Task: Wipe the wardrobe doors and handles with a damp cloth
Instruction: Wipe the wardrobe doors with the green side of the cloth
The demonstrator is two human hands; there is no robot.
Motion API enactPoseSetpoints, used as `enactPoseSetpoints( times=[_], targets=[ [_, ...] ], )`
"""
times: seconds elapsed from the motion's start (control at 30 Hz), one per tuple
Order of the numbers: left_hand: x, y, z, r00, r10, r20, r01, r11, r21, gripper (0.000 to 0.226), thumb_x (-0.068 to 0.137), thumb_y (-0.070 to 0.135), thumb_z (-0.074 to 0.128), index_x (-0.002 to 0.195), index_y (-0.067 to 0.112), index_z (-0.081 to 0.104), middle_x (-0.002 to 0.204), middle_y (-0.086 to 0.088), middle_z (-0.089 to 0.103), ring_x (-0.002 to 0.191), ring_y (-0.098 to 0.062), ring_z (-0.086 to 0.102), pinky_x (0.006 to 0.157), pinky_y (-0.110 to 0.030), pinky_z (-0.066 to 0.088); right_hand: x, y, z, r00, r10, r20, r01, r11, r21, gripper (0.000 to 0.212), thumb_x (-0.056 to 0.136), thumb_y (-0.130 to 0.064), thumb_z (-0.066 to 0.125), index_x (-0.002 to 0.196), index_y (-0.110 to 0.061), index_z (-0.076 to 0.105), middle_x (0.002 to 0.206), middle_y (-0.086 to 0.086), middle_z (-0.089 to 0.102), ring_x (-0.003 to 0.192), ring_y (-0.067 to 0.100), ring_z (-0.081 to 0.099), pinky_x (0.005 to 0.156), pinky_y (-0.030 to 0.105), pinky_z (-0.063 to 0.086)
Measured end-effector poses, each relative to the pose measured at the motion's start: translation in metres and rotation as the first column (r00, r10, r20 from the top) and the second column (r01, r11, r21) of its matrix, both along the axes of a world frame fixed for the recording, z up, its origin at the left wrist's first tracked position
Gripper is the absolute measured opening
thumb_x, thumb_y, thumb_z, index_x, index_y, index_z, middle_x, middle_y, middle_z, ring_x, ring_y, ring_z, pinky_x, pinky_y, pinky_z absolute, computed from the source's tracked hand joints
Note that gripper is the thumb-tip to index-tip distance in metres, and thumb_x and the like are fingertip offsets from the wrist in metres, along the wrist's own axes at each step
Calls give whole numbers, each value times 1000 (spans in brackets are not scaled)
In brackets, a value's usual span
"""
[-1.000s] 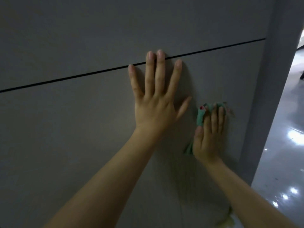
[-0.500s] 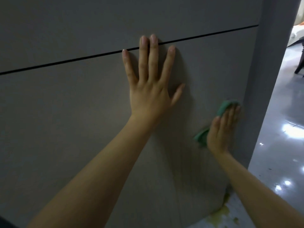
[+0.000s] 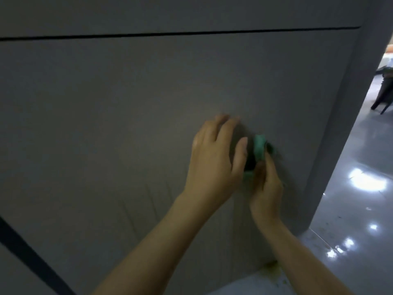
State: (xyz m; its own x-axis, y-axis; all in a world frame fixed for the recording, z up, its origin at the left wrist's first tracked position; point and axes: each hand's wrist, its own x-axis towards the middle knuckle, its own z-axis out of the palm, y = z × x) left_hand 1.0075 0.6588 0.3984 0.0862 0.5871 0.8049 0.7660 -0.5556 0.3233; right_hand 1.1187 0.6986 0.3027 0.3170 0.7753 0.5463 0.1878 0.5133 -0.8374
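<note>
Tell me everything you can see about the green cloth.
The cloth is teal-green, soft-looking fabric, bunched into a crumpled wad rather than spread flat. It sits against the grey wardrobe door, right of centre and near the door's right edge. The right hand grips it from below, fingers curled around it, so much of it is hidden; one fold sticks up above the fingers and a bit shows lower left. The left hand's thumb lies close beside it; contact cannot be told. Dampness cannot be judged.

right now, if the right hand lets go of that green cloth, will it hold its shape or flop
Probably flop: the green cloth bunches and folds where the right hand grips it against the wardrobe door. It looks thin and light, so it would likely slide down and fall.
</note>
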Motion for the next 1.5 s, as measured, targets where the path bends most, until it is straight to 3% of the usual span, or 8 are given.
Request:
enactPoseSetpoints(
  times=[0.23,0.33,0.63,0.87,0.97,1.2,1.33,1.5],
  targets=[
    [-93,-58,-58,939,-35,341,130,957,-258,33,97,32,49,127,21,60,115,20,57,109,16,50,79,2,36,-75,-69,-14,816,507,-279,-549,830,-100,48,78,-68,56,99,-27,69,94,13,68,90,26,65,81,50,51],
    [-137,-83,-83,901,46,432,129,921,-367,39,87,41,52,124,32,58,114,19,61,103,14,56,74,0,40,-107,-86,-30,582,688,-433,-793,599,-112,58,65,-66,71,104,-24,72,106,18,69,98,37,66,81,52,55],
    [-224,-164,-123,682,212,700,198,868,-456,28,59,45,67,80,26,73,76,5,74,74,-8,71,61,-18,54,-198,-136,-68,271,807,-524,-961,196,-195,50,77,-47,70,115,-15,67,116,18,66,109,32,63,85,40,53],
    [-282,-181,-116,654,152,741,259,875,-409,29,64,43,67,73,16,70,64,0,69,53,-8,64,44,-15,46,-253,-154,-63,466,858,-216,-855,374,-359,37,77,-54,65,101,-27,73,104,9,72,101,25,67,87,41,54],
    [-294,-181,-117,681,81,728,342,844,-413,30,65,41,67,77,13,70,73,-2,71,67,-12,69,60,-21,56,-264,-156,-51,474,870,-137,-849,410,-333,39,73,-56,63,100,-30,74,102,3,73,98,16,68,76,26,54],
    [-305,-181,-152,347,61,936,599,754,-271,24,74,37,75,78,14,71,83,-10,71,77,-21,69,63,-26,56,-272,-149,-43,547,836,36,-786,528,-320,21,78,-36,56,74,-20,69,74,1,70,71,10,67,62,25,52],
    [-305,-184,-161,386,95,918,675,649,-351,25,75,34,66,83,11,69,87,-11,70,79,-23,67,64,-26,54,-265,-140,-44,646,758,88,-722,644,-254,27,76,-46,57,77,-22,69,77,4,71,74,17,68,65,35,54],
    [-287,-194,-147,251,218,943,514,796,-321,23,75,28,72,64,11,61,57,-5,60,50,-14,59,47,-21,48,-265,-132,-45,706,662,251,-654,746,-128,24,76,-47,59,87,-28,70,86,-6,68,77,4,64,68,20,50]
  ],
)
